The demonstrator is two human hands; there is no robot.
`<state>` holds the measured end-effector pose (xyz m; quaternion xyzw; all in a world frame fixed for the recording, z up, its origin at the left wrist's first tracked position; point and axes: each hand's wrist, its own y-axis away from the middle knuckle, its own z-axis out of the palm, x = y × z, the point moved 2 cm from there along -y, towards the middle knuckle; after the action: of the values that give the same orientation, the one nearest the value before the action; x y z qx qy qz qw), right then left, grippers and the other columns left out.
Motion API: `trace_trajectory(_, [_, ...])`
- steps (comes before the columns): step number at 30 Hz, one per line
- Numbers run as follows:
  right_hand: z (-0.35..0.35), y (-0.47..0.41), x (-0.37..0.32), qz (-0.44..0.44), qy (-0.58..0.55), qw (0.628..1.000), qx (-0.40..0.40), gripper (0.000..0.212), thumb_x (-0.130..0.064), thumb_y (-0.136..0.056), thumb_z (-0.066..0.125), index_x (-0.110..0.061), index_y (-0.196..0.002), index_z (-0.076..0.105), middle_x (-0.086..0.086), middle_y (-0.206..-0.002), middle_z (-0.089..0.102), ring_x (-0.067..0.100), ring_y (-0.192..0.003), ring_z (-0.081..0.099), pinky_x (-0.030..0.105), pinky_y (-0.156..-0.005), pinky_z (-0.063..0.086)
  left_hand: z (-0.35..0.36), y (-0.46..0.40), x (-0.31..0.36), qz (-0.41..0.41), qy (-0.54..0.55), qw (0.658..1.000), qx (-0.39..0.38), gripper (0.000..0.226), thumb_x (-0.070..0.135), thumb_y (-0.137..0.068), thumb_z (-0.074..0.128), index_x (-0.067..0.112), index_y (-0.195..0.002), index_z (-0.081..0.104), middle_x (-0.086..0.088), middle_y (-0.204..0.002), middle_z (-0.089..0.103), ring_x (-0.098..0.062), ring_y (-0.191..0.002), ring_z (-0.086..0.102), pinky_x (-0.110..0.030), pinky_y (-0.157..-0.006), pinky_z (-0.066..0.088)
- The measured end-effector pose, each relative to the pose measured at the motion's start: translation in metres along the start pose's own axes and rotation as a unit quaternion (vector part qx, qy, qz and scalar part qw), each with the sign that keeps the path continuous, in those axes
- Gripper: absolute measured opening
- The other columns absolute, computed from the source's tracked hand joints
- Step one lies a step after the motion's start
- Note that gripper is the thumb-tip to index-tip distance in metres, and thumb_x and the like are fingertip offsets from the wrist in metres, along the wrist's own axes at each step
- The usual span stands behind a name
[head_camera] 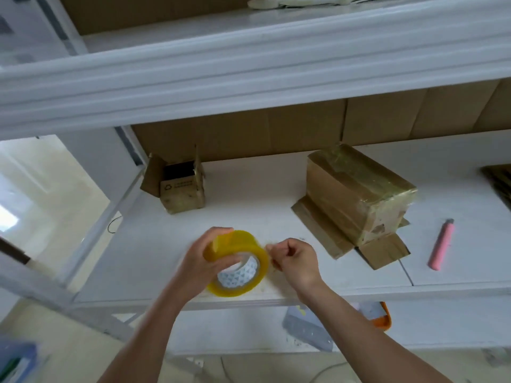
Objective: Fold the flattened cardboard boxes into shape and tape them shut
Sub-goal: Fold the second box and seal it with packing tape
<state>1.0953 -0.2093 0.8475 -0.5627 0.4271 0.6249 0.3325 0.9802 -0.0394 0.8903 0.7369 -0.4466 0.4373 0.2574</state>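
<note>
Fig.: freeing tape end before sealing. Left hand (203,261) wrapped round yellow tape roll (237,263), fingers curled over outer rim, roll held just above front edge of white shelf (249,205). Right hand (294,259) beside roll, fingers curled, thumb & forefinger pinched at roll's right edge, apparently on loose tape end; strip itself too clear/blurred to confirm.

Small open box (179,186) at back left, flaps up, not yet taped; well apart from hands. Tape-wrapped bundle of flat cardboard (356,194) to right, w/ loose flat piece (383,251) at its near corner. Pink utility knife (442,244) farther right, untouched.

Judged step: finding & peeling tape start. For good result:
- Keep roll steady w/ left grip, core free to turn.
- Peel w/ nail at edge, pull straight & square to roll, not diagonally, else film likely to split into slivers.
- Draw out short length only, avoid touching adhesive or letting it fold back on itself.
- Then bring roll to open box, close flaps first, cut w/ knife.
</note>
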Motion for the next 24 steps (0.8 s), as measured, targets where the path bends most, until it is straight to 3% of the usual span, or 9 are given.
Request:
trace_trajectory(2, [0.01, -0.004, 0.001, -0.033, 0.091, 0.995, 0.012, 0.037, -0.003, -0.086, 0.069, -0.016, -0.055, 0.055, -0.011, -0.054, 0.059, -0.002, -0.054, 0.058, 0.014, -0.061, 0.045, -0.018, -0.005, 0.001, -0.014, -0.162, 0.987, -0.012, 0.065, 0.07, -0.054, 0.072, 0.054, -0.115, 0.056, 0.016, -0.117, 0.061, -0.014, -0.104, 0.059, -0.038, -0.085, 0.057])
trace_trajectory(4, [0.015, -0.009, 0.007, -0.046, 0.225, 0.973, 0.029, 0.033, -0.023, -0.088, 0.069, -0.025, -0.059, 0.054, -0.013, -0.06, 0.057, 0.003, -0.06, 0.055, 0.022, -0.061, 0.042, -0.023, -0.007, 0.008, -0.021, -0.299, 0.954, -0.02, 0.067, 0.07, -0.063, 0.072, 0.054, -0.125, 0.052, 0.01, -0.117, 0.06, -0.015, -0.102, 0.057, -0.039, -0.087, 0.054])
trace_trajectory(7, [0.019, -0.01, 0.016, -0.044, 0.386, 0.92, 0.057, 0.029, -0.036, -0.09, 0.061, -0.028, -0.064, 0.049, -0.011, -0.071, 0.048, 0.014, -0.076, 0.055, 0.026, -0.059, 0.038, -0.009, -0.009, 0.022, -0.006, -0.371, 0.928, -0.022, 0.068, 0.072, -0.07, 0.068, 0.052, -0.132, 0.05, 0.013, -0.103, 0.053, -0.018, -0.102, 0.058, -0.031, -0.082, 0.048])
trace_trajectory(10, [0.025, -0.01, 0.02, -0.055, 0.447, 0.89, 0.074, 0.005, -0.026, -0.088, 0.06, -0.027, -0.083, 0.061, -0.003, -0.084, 0.048, 0.019, -0.096, 0.053, 0.027, -0.061, 0.036, 0.004, -0.016, 0.031, -0.003, -0.394, 0.918, -0.046, 0.072, 0.08, -0.071, 0.058, 0.049, -0.135, 0.049, 0.012, -0.104, 0.048, -0.018, -0.105, 0.055, -0.031, -0.08, 0.042])
trace_trajectory(12, [0.024, -0.013, 0.022, -0.057, 0.454, 0.885, 0.085, 0.025, -0.026, -0.084, 0.068, -0.024, -0.103, 0.053, 0.002, -0.103, 0.044, 0.021, -0.108, 0.042, 0.029, -0.064, 0.038, 0.009, -0.021, 0.035, -0.005, -0.391, 0.919, -0.056, 0.07, 0.082, -0.075, 0.049, 0.046, -0.135, 0.05, 0.01, -0.108, 0.048, -0.018, -0.108, 0.055, -0.032, -0.082, 0.043])
trace_trajectory(15, [0.022, -0.018, 0.017, -0.036, 0.424, 0.902, 0.074, 0.053, -0.026, -0.079, 0.076, -0.026, -0.114, 0.035, 0.003, -0.116, 0.035, 0.022, -0.111, 0.035, 0.03, -0.068, 0.038, 0.012, -0.023, 0.035, 0.007, -0.397, 0.916, -0.063, 0.062, 0.077, -0.084, 0.04, 0.044, -0.135, 0.052, 0.007, -0.114, 0.049, -0.018, -0.112, 0.055, -0.034, -0.089, 0.046])
trace_trajectory(19, [0.002, -0.007, 0.005, -0.086, 0.376, 0.92, 0.068, 0.043, 0.002, -0.082, 0.055, -0.024, -0.114, 0.041, 0.001, -0.113, 0.039, 0.021, -0.098, 0.046, 0.03, -0.066, 0.04, 0.011, -0.025, 0.041, 0.023, -0.44, 0.896, -0.056, 0.051, 0.067, -0.092, 0.041, 0.042, -0.135, 0.054, 0.004, -0.124, 0.049, -0.017, -0.116, 0.052, -0.04, -0.1, 0.042])
trace_trajectory(22, [-0.035, 0.014, -0.015, -0.244, 0.326, 0.909, 0.086, 0.029, 0.001, -0.086, 0.056, -0.017, -0.109, 0.054, -0.004, -0.105, 0.045, 0.008, -0.077, 0.048, 0.025, -0.061, 0.045, 0.023, -0.032, 0.055, 0.058, -0.477, 0.876, -0.035, 0.05, 0.058, -0.092, 0.05, 0.038, -0.138, 0.053, 0.0, -0.128, 0.051, -0.019, -0.117, 0.05, -0.041, -0.103, 0.039])
trace_trajectory(24, [-0.066, 0.025, -0.039, -0.361, 0.294, 0.872, 0.148, 0.02, 0.002, -0.084, 0.057, -0.011, -0.1, 0.058, -0.007, -0.097, 0.045, 0.002, -0.074, 0.044, 0.013, -0.065, 0.039, 0.038, -0.037, 0.067, 0.078, -0.438, 0.895, -0.02, 0.047, 0.049, -0.094, 0.054, 0.033, -0.138, 0.054, 0.0, -0.128, 0.053, -0.019, -0.117, 0.051, -0.038, -0.102, 0.04])
